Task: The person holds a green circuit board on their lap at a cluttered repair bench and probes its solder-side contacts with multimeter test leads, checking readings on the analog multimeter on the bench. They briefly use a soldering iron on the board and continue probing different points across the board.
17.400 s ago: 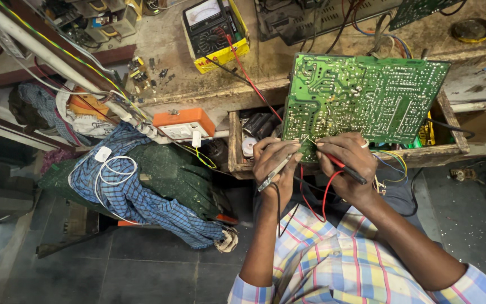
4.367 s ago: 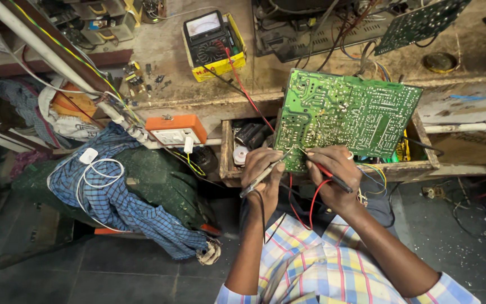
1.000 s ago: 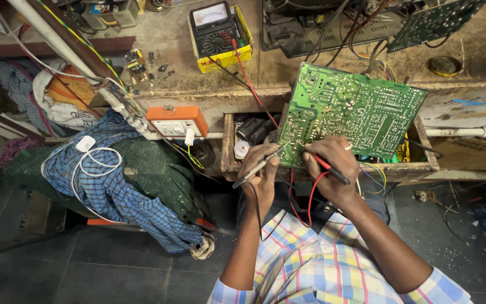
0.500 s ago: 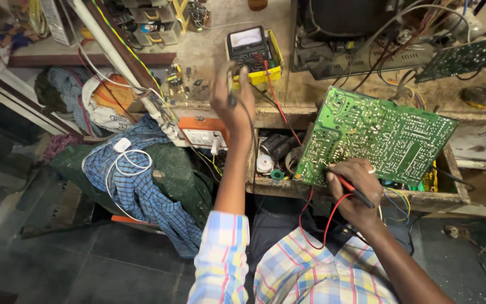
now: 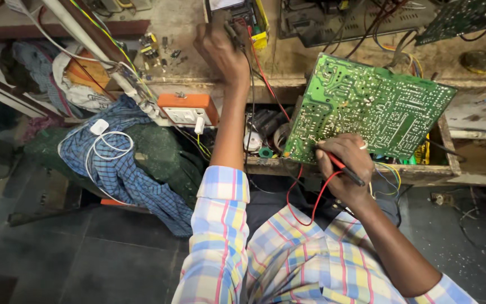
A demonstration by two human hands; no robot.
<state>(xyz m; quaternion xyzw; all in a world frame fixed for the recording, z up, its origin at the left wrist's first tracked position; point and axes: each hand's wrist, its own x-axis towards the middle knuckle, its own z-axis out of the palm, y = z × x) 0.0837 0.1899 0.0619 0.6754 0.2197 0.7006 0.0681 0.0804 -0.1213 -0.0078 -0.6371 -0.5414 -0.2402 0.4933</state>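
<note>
Near the top edge of the view, the left hand [image 5: 219,48] is stretched out over the dusty wooden table [image 5: 299,65], fingers curled around a thin black probe [image 5: 233,34] and reaching the yellow-cased black multimeter [image 5: 247,14], which lies flat on the table just beyond the knuckles. A black lead and a red lead [image 5: 265,79] run down from the meter past the table's front edge.

Lower and to the right, the right hand [image 5: 344,166] pinches a red-tipped probe [image 5: 344,167] between thumb and fingers, its tip against the lower left edge of the large green printed circuit board [image 5: 367,107]. That board stands tilted, solder side facing the camera, propped over an open wooden drawer [image 5: 440,163] full of wires and small parts. The red lead loops from the probe down over the lap of the person's pastel checked shirt [image 5: 288,259].

Left of the outstretched arm, an orange-and-white socket box [image 5: 187,110] hangs at the table's front. Below it, a blue checked cloth [image 5: 125,163] lies over a dark green bundle, with a white coiled charger cable [image 5: 105,152] resting on top. A second green circuit board [image 5: 462,17] sits at the far right corner of the table.
</note>
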